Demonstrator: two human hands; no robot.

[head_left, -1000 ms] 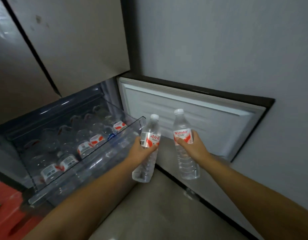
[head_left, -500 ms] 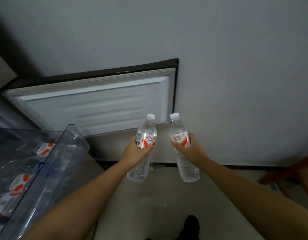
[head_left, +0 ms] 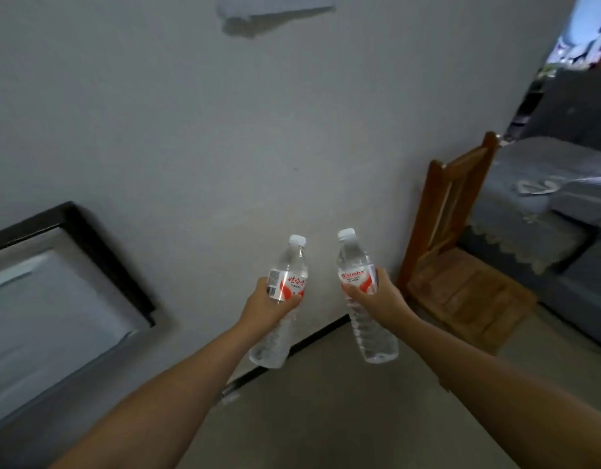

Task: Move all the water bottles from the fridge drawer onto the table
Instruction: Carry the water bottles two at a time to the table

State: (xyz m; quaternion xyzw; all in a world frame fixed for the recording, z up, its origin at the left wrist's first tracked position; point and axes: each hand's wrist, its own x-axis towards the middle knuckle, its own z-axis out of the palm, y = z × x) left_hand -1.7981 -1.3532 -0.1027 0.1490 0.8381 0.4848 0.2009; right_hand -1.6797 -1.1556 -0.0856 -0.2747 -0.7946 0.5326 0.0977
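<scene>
Two water bottles are held out in front of a pale wall — the left hand [head_left: 268,304] grips the left bottle [head_left: 282,299] around its label, the right hand [head_left: 380,296] grips the right bottle [head_left: 363,292] likewise. Both tilt slightly, caps up, apart from each other, with a wooden chair [head_left: 451,258] to the right.

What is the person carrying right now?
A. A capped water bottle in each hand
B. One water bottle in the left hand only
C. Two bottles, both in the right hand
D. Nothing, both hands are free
A: the left hand grips one water bottle around its label, and the right hand grips a second water bottle, both with white caps on.
</scene>
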